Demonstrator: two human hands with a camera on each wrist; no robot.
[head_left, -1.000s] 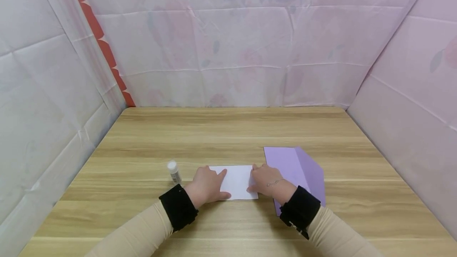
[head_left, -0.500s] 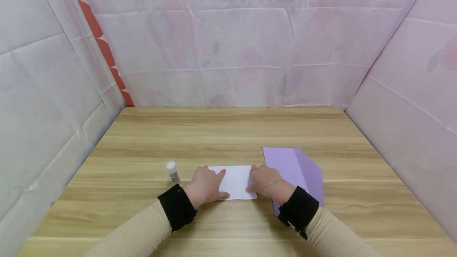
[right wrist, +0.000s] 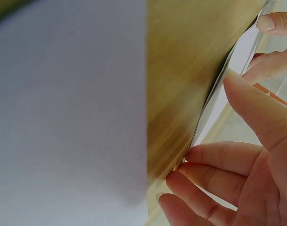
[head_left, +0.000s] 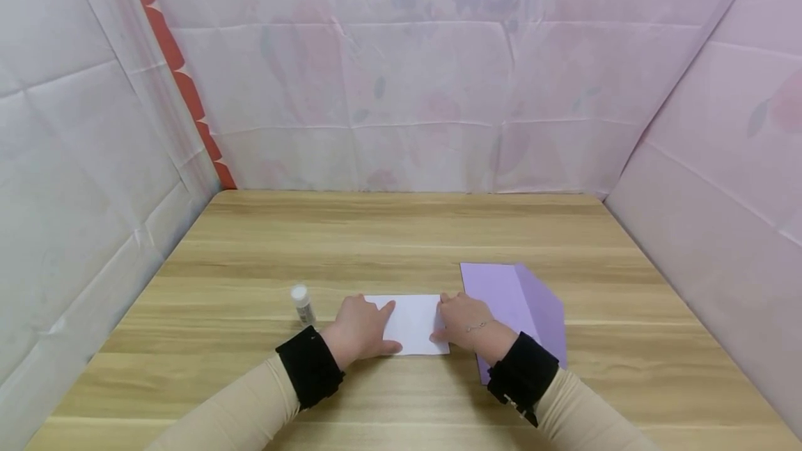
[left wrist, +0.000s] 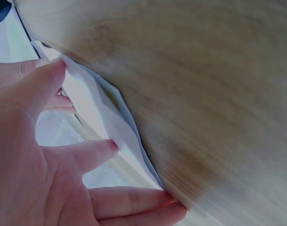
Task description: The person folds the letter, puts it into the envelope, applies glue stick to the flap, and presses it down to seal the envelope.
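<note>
Left hand (head_left: 362, 329): flat on left part of white paper (head_left: 413, 322), fingers straight and spread, pressing it down.
Right hand (head_left: 464, 320): on the paper's right edge, fingers extended, touching, not curled round it.
White paper: lies on wooden table (head_left: 388, 242), near edge, centre.
Glue stick (head_left: 303, 304): upright, just left of left hand.
Purple paper (head_left: 520, 305): right of white sheet, partly under right wrist, one flap folded.

The far half of the table (head_left: 401, 228) is open to passage. Along the near edge, a glue stick (head_left: 303, 303) stands left of centre; purple paper (head_left: 520, 298) lies flat right of centre.
</note>
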